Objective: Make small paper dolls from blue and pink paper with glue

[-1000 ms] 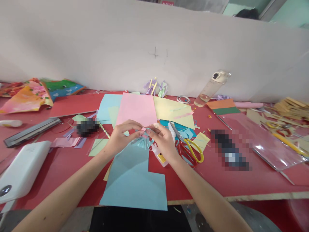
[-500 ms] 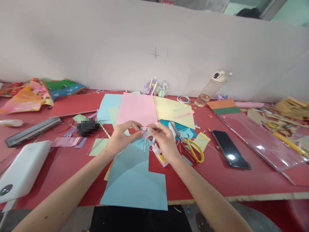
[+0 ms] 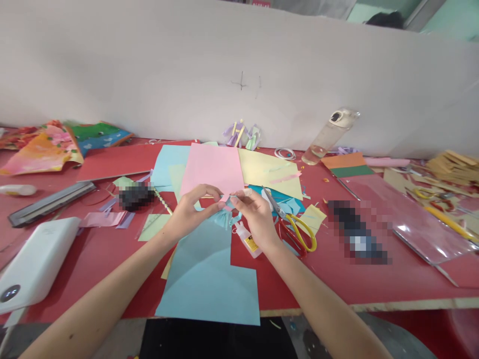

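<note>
Between my two hands is a small paper figure (image 3: pixel 223 219), with a pleated light-blue skirt and a pink strip at its top. My left hand (image 3: pixel 196 207) pinches it between thumb and fingers from the left. From the right, the thumb and fingertips of my right hand (image 3: pixel 255 212) pinch its blue upper end. Below them a light-blue paper sheet (image 3: pixel 213 279) lies on the table. A small glue bottle (image 3: pixel 247 241) with a yellow label lies beside my right wrist. Just right of that hand are yellow-handled scissors (image 3: pixel 295 224) and red-handled scissors (image 3: pixel 291 239).
Pink paper (image 3: pixel 213 167) and pale yellow paper (image 3: pixel 267 169) lie behind my hands. Two small paper figures (image 3: pixel 242 135) lean at the wall. A water bottle (image 3: pixel 329 137) stands back right. A white power bank (image 3: pixel 41 262) lies left, a phone, blurred out, right.
My right fingertips have shifted slightly at the upper end of the paper figure, and the pink strip is tilted a little more. Both arms stay nearly in place.
</note>
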Demonstrator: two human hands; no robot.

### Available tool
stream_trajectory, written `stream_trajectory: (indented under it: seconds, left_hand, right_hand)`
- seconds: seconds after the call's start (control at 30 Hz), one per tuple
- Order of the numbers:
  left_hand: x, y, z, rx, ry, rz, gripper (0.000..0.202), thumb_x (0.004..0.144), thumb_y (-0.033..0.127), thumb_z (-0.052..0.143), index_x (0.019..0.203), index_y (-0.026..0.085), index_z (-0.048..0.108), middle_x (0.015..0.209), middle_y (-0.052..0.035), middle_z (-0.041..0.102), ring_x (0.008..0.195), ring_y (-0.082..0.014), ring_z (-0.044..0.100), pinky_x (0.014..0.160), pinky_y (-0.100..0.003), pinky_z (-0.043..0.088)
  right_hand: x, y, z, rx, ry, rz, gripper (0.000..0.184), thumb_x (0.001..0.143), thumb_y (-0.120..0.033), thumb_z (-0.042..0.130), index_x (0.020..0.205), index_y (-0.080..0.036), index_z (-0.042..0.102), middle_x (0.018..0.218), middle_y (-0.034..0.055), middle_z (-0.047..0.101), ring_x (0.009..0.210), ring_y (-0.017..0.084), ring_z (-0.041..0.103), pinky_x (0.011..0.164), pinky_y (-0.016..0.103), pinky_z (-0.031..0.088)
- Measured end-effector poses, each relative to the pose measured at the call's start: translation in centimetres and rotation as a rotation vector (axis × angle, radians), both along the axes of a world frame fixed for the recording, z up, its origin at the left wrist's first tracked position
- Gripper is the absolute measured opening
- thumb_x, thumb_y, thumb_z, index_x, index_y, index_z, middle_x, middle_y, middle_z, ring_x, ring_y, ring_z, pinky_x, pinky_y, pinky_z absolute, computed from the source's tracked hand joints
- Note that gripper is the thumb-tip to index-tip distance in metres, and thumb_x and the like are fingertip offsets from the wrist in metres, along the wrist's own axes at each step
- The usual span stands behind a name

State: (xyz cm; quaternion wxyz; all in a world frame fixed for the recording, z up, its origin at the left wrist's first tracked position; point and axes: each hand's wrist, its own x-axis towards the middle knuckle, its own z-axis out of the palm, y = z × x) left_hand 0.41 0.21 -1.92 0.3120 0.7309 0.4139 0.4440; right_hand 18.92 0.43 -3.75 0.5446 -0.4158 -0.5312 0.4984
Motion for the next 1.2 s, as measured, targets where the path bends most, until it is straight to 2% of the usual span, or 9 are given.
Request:
stream_trajectory:
  seconds: [0.23,0.33,0.47,0.53,0.63,0.7,0.8,1.0,1.2]
  left_hand:
    - [-0.5,0.1,0.4,-0.026,-0.204,0.107,0.011,0.089,0.033,0.070,0.085,0.023,0.069,0.091,-0.0041,0.068,0.089,-0.0198,0.065,0.081,-0.033,0.052]
    - [-0.7,0.2,0.5,-0.169,-0.366,0.140,0.015,0.085,0.037,0.074,0.085,0.023,0.071,0.083,-0.0020,0.068,0.074,-0.0164,0.063,0.066,-0.029,0.051]
    - [-0.9,0.6,0.0,-0.256,-0.410,0.106,0.017,0.082,0.039,0.078,0.084,0.023,0.072,0.078,-0.0005,0.069,0.067,-0.0147,0.061,0.063,-0.028,0.050]
    - [-1.0,0.8,-0.4,-0.289,-0.403,0.065,0.016,0.083,0.038,0.077,0.085,0.023,0.073,0.073,0.0005,0.067,0.065,-0.0140,0.060,0.062,-0.028,0.049]
    - [-1.0,1.1,-0.8,-0.329,-0.450,0.012,0.018,0.082,0.036,0.077,0.093,0.023,0.072,0.076,0.0008,0.068,0.065,-0.0131,0.060,0.059,-0.026,0.046]
    - [-0.9,1.1,-0.9,-0.333,-0.509,-0.013,0.026,0.081,0.033,0.078,0.103,0.025,0.068,0.086,0.0002,0.071,0.071,-0.0130,0.062,0.061,-0.025,0.047]
    - [-0.8,1.0,-0.7,-0.324,-0.552,-0.058,0.029,0.081,0.028,0.078,0.108,0.024,0.070,0.091,-0.0003,0.071,0.072,-0.0112,0.060,0.064,-0.024,0.047]
    - [-0.9,0.3,-0.1,-0.388,-0.411,-0.154,0.037,0.085,0.024,0.072,0.122,0.024,0.072,0.073,0.0015,0.063,0.064,-0.0097,0.051,0.063,-0.024,0.042]
    - [-0.7,0.2,0.0,-0.414,-0.326,-0.180,0.047,0.087,0.023,0.069,0.133,0.026,0.065,0.073,0.0020,0.060,0.063,-0.0101,0.049,0.064,-0.025,0.043]
  right_hand:
    - [0.5,-0.3,0.6,0.304,-0.222,0.000,0.004,0.088,-0.031,0.071,0.090,-0.030,0.075,0.107,0.0029,0.069,0.110,0.022,0.064,0.100,0.041,0.050]
    - [1.0,-0.5,0.6,0.544,-0.573,0.199,0.017,0.093,-0.022,0.064,0.098,-0.032,0.076,0.116,0.0050,0.069,0.122,0.024,0.058,0.107,0.047,0.045]
    - [1.4,-0.7,1.0,0.555,-0.777,0.498,0.038,0.090,-0.012,0.058,0.121,-0.030,0.069,0.145,0.0037,0.057,0.150,0.026,0.031,0.118,0.049,0.036]
    - [2.0,-0.8,1.6,0.544,-0.790,0.435,0.043,0.089,-0.010,0.053,0.126,-0.029,0.065,0.146,0.0047,0.056,0.148,0.025,0.035,0.117,0.048,0.037]
    - [4.5,-1.5,2.2,0.529,-0.857,0.070,0.036,0.094,-0.013,0.045,0.119,-0.028,0.066,0.126,0.0072,0.067,0.125,0.024,0.058,0.106,0.045,0.048]
    - [7.3,-2.6,1.9,0.473,-1.049,-0.223,0.030,0.096,-0.021,0.045,0.118,-0.025,0.066,0.116,0.0106,0.069,0.115,0.029,0.063,0.095,0.046,0.052]
    - [11.8,-4.7,0.2,0.249,-1.367,-0.403,0.036,0.093,-0.040,0.055,0.122,-0.021,0.063,0.113,0.0143,0.071,0.106,0.036,0.066,0.080,0.045,0.054]
    - [14.4,-6.1,-1.8,-0.027,-1.379,-0.222,0.044,0.089,-0.035,0.052,0.131,-0.023,0.056,0.112,0.0125,0.073,0.100,0.032,0.071,0.069,0.036,0.054]
    - [13.9,-4.9,0.0,-0.112,-1.218,-0.365,0.060,0.080,-0.043,0.055,0.134,-0.017,0.050,0.108,0.0148,0.072,0.096,0.032,0.072,0.073,0.038,0.053]
